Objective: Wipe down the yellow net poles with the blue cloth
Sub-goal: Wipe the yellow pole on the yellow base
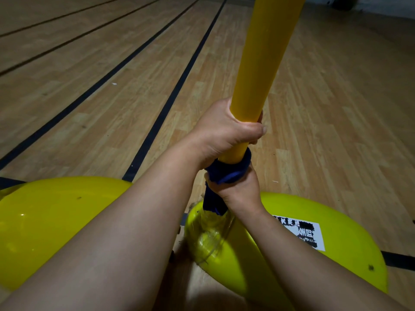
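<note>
A thick yellow net pole [262, 57] rises from a glossy yellow base up past the top of the view. My left hand [224, 131] is wrapped around the bare pole at mid-frame. Just below it my right hand [238, 189] clasps the dark blue cloth [229, 171], which is wound around the pole. A tail of the cloth hangs down toward the base. The pole's foot is hidden behind my hands and the cloth.
The yellow base shows as two rounded lobes, one at the left [56, 221] and one at the right [336, 250] with a white printed label [301, 232]. Wooden sports floor with dark court lines [170, 97] stretches ahead. A wall runs along the far top right.
</note>
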### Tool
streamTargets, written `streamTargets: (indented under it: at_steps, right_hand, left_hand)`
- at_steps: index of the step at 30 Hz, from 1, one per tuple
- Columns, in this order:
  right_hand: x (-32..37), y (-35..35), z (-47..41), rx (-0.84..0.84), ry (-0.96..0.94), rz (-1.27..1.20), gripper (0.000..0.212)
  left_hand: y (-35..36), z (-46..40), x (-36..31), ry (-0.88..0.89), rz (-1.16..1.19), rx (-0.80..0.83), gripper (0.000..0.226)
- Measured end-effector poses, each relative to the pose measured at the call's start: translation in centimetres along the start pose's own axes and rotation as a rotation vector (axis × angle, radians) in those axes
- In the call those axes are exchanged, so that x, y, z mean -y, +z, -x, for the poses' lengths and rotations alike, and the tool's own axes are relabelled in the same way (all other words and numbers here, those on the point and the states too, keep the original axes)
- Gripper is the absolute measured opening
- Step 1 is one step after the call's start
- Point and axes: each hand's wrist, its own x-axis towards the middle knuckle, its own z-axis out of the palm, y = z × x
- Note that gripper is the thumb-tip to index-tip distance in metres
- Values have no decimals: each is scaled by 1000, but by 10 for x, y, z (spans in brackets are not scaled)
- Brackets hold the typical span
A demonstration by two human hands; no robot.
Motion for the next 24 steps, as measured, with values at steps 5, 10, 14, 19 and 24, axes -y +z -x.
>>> streamTargets:
  at_steps: [5,10,14,19,24]
  right_hand:
    - [-15,-3,6,28,68,-11,63]
    - [-20,-2,11,-7,95,17,64]
    - [-14,-2,12,-18,122,6,58]
    - [2,-1,6,-40,81,-58,57]
    - [15,-4,-8,-69,-37,1,68]
  left_hand:
    - [-1,-1,1,8,5,28,20]
    - [-1,-1,2,0,16,25,20]
    - [1,1,1,-9,4,2,20]
    - [3,3,0,-17,-25,-38,20]
    - [3,3,1,-25,-24,-45,25]
